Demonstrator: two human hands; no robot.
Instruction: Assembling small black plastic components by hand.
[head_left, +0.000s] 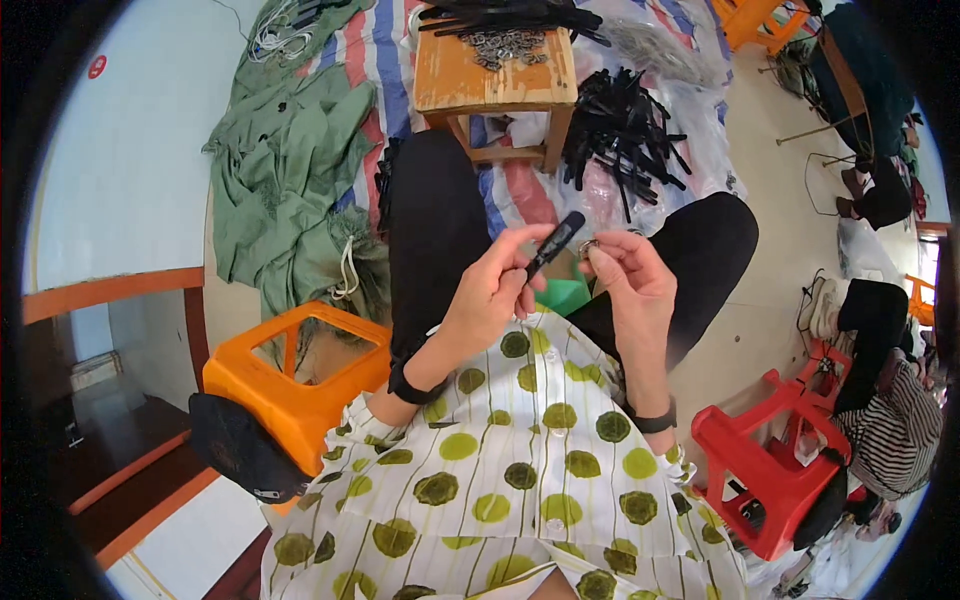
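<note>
My left hand [482,298] is closed on a short black strap [560,238], whose wider end points up and to the right. Close beside it, my right hand [640,292] pinches a small metal piece [587,246], perhaps a clip; its exact shape is too small to tell. The strap and the metal piece are apart. Both hands hover above my lap, with a green object [565,296] partly hidden below them. In front of my knees, a worn wooden stool [490,92] bears a heap of metal clips [505,48] and several long black straps [510,16].
Many more black straps [625,135] lie heaped on clear plastic right of the stool. Green cloth [290,170] spreads over a striped sheet [390,70] at left. An orange stool [260,390] with a black bag [235,445] stands left, a red stool [770,460] right. Another person [880,320] sits beyond.
</note>
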